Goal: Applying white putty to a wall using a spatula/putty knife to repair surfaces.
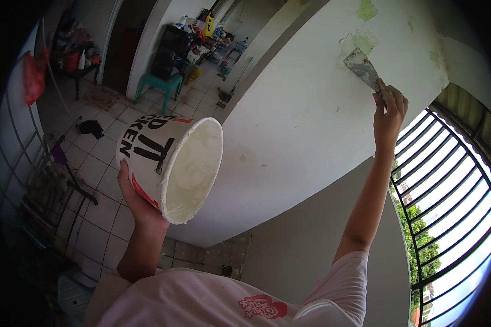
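We see 2 bare hands up high near a white wall [289, 120]. Left hand [139, 201] cups a white paper bucket [172, 163] from below and behind, fingers wrapped round its lower side, thumb on the near wall; bucket is tipped so its open mouth faces right toward the wall. Inside looks coated with pale putty or paint, amount left we cannot tell. Right hand [388, 111] is stretched up, fingers closed tight on the handle of a putty knife [362, 68]; the handle is mostly hidden in the fist. The blade's flat edge lies against the wall at a patch where green shows through the white [360, 42].

Handling, our read: the bucket is thin paperboard, light, and soft, so a hard squeeze would likely buckle it, and smeared walls may be slippery. Best hold looks like the base and lower side, as now, palm under it. The putty knife seems light, with a stiff handle and a thin metal blade that probably flexes a little under pressure; take it by the handle only, because the blade edge is sharp-ish and dirty.

Around: a tiled floor [109, 180] far below with a teal stool [159, 87], a cluttered black shelf [174, 52], and a metal window grille [447, 180] at right with trees beyond it.
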A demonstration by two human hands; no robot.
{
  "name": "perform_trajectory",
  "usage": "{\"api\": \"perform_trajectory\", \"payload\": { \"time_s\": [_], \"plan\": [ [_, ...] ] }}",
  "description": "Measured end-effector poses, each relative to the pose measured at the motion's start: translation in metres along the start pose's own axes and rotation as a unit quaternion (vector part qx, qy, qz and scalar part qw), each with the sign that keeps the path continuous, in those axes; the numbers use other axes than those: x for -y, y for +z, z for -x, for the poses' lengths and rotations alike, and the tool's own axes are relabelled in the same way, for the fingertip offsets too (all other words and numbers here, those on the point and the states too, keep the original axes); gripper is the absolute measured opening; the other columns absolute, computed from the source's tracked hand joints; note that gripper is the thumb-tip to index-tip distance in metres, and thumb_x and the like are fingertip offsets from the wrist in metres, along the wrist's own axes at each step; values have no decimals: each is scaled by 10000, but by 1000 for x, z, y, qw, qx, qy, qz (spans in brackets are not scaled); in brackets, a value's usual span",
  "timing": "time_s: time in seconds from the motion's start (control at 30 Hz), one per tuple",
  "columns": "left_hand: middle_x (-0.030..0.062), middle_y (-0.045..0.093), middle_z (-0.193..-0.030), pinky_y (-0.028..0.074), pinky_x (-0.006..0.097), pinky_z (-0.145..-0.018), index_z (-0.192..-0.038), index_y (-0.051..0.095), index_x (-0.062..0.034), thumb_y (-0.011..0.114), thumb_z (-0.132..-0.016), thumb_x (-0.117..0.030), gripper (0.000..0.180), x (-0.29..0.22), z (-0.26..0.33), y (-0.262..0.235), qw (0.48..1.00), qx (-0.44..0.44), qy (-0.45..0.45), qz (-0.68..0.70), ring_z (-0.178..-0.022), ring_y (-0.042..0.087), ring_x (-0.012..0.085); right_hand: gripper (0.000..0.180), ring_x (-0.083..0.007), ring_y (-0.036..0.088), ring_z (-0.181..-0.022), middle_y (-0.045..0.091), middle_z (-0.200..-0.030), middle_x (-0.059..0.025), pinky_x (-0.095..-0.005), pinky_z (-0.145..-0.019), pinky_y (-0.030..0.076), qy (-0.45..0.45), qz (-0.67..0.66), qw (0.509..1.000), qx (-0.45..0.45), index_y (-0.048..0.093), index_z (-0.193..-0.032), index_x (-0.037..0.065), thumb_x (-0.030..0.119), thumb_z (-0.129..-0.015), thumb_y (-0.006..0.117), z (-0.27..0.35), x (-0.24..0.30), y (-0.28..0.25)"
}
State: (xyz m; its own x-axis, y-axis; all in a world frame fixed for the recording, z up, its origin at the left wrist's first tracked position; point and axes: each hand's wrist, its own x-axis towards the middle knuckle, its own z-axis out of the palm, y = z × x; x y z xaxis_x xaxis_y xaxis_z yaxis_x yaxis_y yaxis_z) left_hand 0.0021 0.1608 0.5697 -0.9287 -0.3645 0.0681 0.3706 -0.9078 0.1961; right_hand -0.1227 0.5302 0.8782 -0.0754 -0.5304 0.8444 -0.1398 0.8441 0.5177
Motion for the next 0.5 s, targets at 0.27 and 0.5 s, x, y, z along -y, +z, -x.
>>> {"api": "perform_trajectory", "payload": {
  "time_s": [0.27,0.5],
  "plan": [
    [63,538,-1414,472,422,-1043,-1478,432,-134,426,-998,-572,650,-5,0,-3,1000,7,-13,2,-1281,549,235,337,-264,611,-1009,679,-1068,-57,-407,-882,533,-76,14,997,-9,742,-1187,175,103,-857,749,-40,25,-4],
    [62,532,-1424,471,425,-1045,-1486,424,-135,431,-997,-567,653,-15,6,-6,1000,-11,-9,-3,-1287,545,239,351,-243,602,-1023,674,-1070,-27,-400,-898,534,-55,117,991,34,740,-1197,188,102,-858,749,-13,-3,-30]
  ]
}}
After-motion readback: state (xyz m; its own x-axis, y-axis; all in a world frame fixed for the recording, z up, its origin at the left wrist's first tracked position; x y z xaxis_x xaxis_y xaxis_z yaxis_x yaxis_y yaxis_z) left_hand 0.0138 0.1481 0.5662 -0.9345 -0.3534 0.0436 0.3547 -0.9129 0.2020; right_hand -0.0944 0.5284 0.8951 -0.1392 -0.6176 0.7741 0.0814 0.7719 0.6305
